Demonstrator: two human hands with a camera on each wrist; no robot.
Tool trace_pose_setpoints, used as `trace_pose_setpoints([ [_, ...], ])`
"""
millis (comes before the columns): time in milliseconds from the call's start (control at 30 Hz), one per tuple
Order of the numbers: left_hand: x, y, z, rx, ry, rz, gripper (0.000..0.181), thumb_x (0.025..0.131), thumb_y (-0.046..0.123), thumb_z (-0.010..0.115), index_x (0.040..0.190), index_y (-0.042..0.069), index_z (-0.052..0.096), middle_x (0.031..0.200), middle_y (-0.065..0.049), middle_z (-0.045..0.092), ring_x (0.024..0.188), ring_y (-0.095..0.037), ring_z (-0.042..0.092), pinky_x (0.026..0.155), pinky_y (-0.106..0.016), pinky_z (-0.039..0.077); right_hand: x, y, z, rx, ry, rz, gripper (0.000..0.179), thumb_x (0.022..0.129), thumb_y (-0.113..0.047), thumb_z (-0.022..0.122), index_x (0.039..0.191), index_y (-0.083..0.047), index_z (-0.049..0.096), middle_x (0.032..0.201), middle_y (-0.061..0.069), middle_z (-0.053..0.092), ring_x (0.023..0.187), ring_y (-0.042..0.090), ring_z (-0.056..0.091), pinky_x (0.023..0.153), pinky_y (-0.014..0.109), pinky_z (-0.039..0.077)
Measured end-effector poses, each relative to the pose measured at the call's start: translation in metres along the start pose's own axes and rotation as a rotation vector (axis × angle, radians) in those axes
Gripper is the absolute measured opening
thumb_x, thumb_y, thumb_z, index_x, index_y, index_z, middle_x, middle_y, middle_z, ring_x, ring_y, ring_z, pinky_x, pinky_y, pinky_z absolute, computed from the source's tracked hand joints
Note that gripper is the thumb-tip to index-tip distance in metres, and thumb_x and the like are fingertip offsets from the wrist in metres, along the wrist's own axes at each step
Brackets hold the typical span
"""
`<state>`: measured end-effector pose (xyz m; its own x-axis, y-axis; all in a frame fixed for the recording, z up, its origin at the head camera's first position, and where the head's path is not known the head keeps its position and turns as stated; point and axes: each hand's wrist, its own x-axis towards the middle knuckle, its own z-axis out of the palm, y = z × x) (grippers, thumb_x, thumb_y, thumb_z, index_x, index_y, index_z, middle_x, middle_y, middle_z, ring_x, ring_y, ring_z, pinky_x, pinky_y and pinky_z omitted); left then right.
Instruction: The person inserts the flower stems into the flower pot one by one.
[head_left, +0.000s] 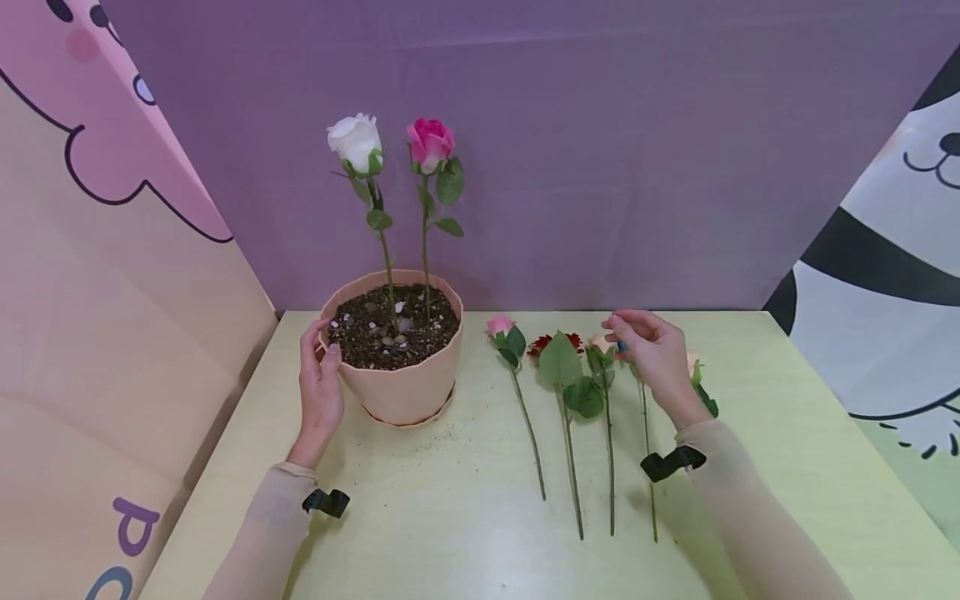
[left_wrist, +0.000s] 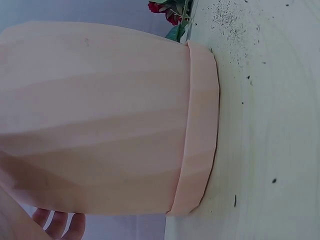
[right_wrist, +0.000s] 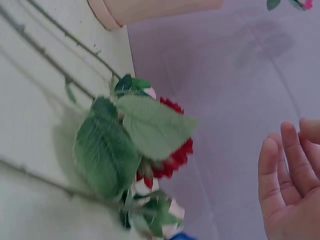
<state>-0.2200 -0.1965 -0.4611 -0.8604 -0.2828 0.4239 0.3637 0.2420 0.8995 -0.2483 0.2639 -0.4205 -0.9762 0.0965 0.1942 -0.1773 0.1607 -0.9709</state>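
Note:
My left hand (head_left: 321, 393) holds the left side of a pale pink flower pot (head_left: 401, 396), its thumb near the rim. In the left wrist view, fingertips (left_wrist: 59, 223) show past the pot's far side. Dark soil (head_left: 358, 333) fills the pot, and a white rose (head_left: 355, 142) and a bright pink rose (head_left: 431, 143) stand upright in it. My right hand (head_left: 654, 354) hovers over the heads of the flowers lying on the table, its fingers loosely bent and holding nothing. Nearest it are a peach rose (head_left: 599, 342) and a blue bloom (head_left: 622, 347), mostly hidden.
A light pink rose (head_left: 499, 325) and a dark red flower (right_wrist: 177, 156) lie further left, stems toward the front. Another peach rose (head_left: 692, 362) lies right of the right hand, partly covered. Soil crumbs (head_left: 442, 437) dot the table (head_left: 420, 525). A purple backdrop (head_left: 600, 167) rises behind.

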Motion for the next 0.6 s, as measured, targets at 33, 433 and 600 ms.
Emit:
trace_pose_setpoints([
  [33, 0.0, 0.0, 0.0, -0.001, -0.001, -0.001, 0.048, 0.111, 0.018, 0.038, 0.158, 0.01, 0.039, 0.162, -0.015, 0.042, 0.116, -0.015, 0.046, 0.095, -0.029, 0.037, -0.001, 0.002, -0.004, 0.013, 0.006, 0.002, 0.019, 0.102, -0.028, 0.072, 0.117, -0.016, 0.075, 0.099, -0.018, 0.08, 0.089, 0.003, 0.076, 0.07, 0.023, 0.062],
  [433, 0.001, -0.001, -0.001, -0.003, -0.018, -0.017, 0.047, 0.112, 0.018, 0.037, 0.158, 0.01, 0.038, 0.159, -0.016, 0.043, 0.116, -0.015, 0.045, 0.096, -0.03, 0.037, -0.02, 0.021, -0.063, 0.06, 0.095, 0.098, 0.011, 0.102, -0.024, 0.072, 0.113, -0.023, 0.073, 0.095, -0.02, 0.08, 0.081, -0.002, 0.075, 0.067, 0.02, 0.06],
  [600, 0.0, -0.001, -0.001, -0.015, -0.015, -0.013, 0.046, 0.112, 0.016, 0.037, 0.157, 0.008, 0.039, 0.161, -0.016, 0.042, 0.117, -0.016, 0.044, 0.097, -0.03, 0.036, -0.024, 0.028, -0.086, 0.001, 0.073, 0.16, 0.011, 0.104, -0.025, 0.069, 0.115, -0.027, 0.07, 0.097, -0.024, 0.078, 0.083, -0.004, 0.074, 0.069, 0.019, 0.06],
])
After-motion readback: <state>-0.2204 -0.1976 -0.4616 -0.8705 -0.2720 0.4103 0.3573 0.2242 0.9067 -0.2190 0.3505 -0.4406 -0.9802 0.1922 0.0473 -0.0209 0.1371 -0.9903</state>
